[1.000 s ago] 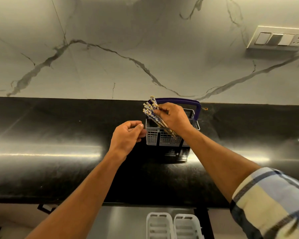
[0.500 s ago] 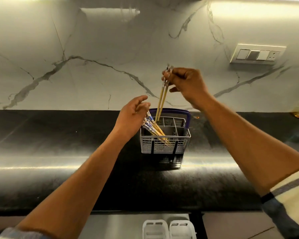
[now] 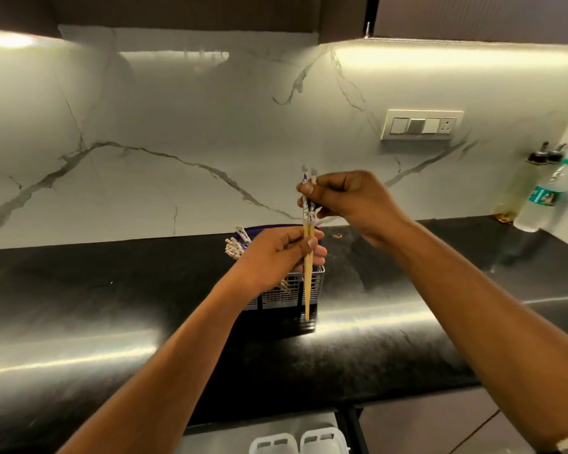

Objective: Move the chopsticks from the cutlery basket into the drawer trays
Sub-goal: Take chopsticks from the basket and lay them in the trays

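Observation:
A pair of wooden chopsticks [image 3: 308, 283] with blue-and-white patterned tops hangs upright in front of the grey cutlery basket [image 3: 282, 294]. My right hand [image 3: 348, 199] pinches the pair near its top. My left hand [image 3: 276, 255] grips it around the middle, covering much of the basket. Several more patterned chopsticks [image 3: 236, 246] lean out of the basket's left side. The basket's purple handle is mostly hidden behind my left hand. Two white drawer trays [image 3: 297, 442] show at the bottom edge, below the counter.
The black countertop [image 3: 112, 322] runs the whole width under a white marble backsplash. A switch panel [image 3: 422, 125] is on the wall to the right. Bottles [image 3: 541, 194] stand at the far right corner of the counter.
My right hand has lifted the pair clear of the basket and toward me. My left hand has left the remaining bundle and closed on the pair's middle. The camera has tilted up.

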A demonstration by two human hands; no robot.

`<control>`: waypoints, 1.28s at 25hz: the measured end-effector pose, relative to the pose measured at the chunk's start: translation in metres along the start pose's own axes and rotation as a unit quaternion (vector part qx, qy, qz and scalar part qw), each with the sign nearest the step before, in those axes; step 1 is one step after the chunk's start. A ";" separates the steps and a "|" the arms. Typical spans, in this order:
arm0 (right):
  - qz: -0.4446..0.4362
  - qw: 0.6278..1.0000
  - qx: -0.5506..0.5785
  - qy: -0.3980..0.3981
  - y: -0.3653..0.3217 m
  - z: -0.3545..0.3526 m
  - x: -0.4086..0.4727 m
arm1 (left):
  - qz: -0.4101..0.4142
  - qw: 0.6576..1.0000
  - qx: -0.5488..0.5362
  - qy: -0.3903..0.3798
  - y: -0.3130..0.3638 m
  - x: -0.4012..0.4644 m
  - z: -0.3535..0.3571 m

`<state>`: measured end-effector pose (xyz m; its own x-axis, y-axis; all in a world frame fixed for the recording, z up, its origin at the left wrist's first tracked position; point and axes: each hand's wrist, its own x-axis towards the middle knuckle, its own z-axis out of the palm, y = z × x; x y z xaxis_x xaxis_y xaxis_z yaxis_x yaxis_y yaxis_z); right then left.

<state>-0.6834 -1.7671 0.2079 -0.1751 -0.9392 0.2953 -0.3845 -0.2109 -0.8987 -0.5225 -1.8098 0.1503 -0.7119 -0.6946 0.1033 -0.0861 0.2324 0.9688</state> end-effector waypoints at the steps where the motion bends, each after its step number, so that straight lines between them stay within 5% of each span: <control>1: 0.011 1.000 0.010 -0.005 0.006 -0.001 -0.008 | -0.013 1.000 -0.010 -0.018 -0.004 -0.003 0.002; 16: 0.047 0.995 0.066 -0.060 0.039 -0.006 -0.059 | -0.104 0.971 -0.071 -0.202 -0.032 -0.031 0.017; 27: 0.079 0.997 -0.023 0.002 0.079 0.020 -0.117 | -0.123 0.977 -0.107 -0.139 -0.079 -0.057 0.040; 32: 0.222 0.975 -0.011 0.020 0.156 0.054 -0.214 | -0.207 0.963 -0.138 -0.107 -0.134 -0.093 0.078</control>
<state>-0.6569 -1.6139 -0.0128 -0.3641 -0.9250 -0.1087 -0.2823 0.2208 -0.9336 -0.4995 -1.7234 -0.0065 -0.7864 -0.5255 -0.3249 -0.2256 -0.2453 0.9428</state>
